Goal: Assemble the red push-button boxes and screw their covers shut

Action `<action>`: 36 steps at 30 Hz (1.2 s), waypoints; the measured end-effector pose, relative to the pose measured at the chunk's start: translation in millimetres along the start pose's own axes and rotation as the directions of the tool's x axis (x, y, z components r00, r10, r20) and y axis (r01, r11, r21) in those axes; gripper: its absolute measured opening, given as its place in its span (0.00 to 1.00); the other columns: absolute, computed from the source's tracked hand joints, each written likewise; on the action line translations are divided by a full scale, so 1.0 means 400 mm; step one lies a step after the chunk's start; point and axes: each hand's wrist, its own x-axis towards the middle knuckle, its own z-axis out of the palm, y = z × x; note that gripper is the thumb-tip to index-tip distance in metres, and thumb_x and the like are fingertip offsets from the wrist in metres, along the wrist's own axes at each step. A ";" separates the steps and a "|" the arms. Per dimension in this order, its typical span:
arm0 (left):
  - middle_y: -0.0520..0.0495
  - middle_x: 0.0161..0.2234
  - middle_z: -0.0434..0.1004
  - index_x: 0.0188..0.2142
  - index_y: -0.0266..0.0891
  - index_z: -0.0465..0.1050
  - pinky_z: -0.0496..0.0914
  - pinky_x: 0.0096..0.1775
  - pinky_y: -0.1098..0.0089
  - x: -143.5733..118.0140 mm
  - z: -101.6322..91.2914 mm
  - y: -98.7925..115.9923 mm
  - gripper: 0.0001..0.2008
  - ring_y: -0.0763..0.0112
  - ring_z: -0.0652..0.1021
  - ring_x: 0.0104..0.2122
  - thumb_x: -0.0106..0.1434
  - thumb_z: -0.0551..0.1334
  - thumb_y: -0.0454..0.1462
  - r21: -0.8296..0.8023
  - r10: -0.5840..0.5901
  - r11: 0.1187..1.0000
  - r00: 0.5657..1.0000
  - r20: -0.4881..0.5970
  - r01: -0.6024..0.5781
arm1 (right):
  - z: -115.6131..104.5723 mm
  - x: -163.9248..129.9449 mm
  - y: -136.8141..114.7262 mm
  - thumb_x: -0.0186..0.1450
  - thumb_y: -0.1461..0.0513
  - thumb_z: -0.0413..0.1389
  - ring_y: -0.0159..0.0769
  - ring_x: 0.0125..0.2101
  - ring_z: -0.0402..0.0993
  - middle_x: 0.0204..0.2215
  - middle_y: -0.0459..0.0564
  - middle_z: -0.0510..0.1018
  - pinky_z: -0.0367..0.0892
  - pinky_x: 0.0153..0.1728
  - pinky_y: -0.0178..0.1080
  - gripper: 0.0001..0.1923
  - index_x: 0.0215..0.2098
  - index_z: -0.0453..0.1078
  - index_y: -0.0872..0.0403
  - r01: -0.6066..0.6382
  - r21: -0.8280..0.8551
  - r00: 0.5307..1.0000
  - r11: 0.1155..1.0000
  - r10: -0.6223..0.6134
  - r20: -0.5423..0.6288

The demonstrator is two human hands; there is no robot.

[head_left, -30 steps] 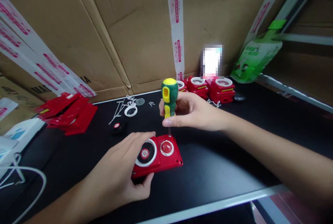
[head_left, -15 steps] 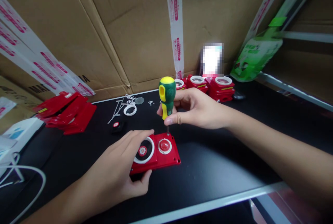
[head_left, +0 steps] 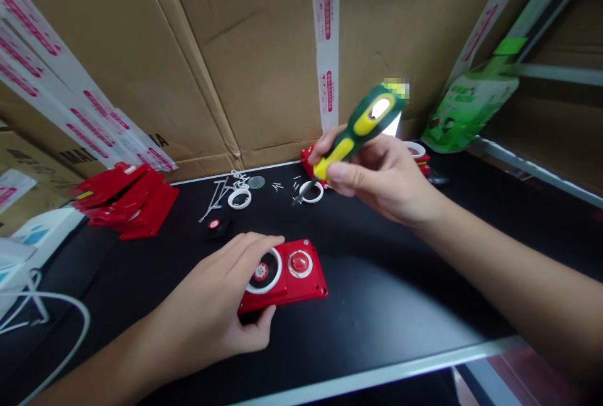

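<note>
My left hand (head_left: 230,290) is closed around the left end of a red rectangular housing (head_left: 308,286), which lies on the black tabletop. The housing carries a white ring with a black, red-marked disc inside, and a red dome in a white collar; a screw head shows at its upper right corner. My right hand (head_left: 381,173) grips a green and yellow screwdriver (head_left: 355,132), tilted with its handle up to the right. The screwdriver's tip points down left, near several small screws (head_left: 296,185) and a white ring (head_left: 311,192).
Red housings (head_left: 129,202) are stacked at the left, and more red units (head_left: 417,151) stand behind my right hand. A black round part (head_left: 215,225), another white ring (head_left: 239,198) and white cords lie mid-table. A green pouch (head_left: 471,104) leans at the back right; cardboard (head_left: 254,48) walls the rear.
My right hand has lifted the screwdriver off the housing's corner and moved it back, tilting it from upright. A screw head is now exposed there. My left hand keeps its hold.
</note>
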 end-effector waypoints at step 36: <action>0.37 0.62 0.79 0.70 0.42 0.61 0.82 0.60 0.49 0.001 -0.003 0.004 0.38 0.47 0.83 0.59 0.60 0.66 0.34 0.075 0.038 0.996 0.999 0.012 -0.038 | 0.017 0.014 0.155 0.78 0.64 0.55 0.40 0.32 0.77 0.53 0.61 0.79 0.51 0.29 0.45 0.14 0.54 0.81 0.57 0.363 -0.931 0.892 -0.037 0.303 0.336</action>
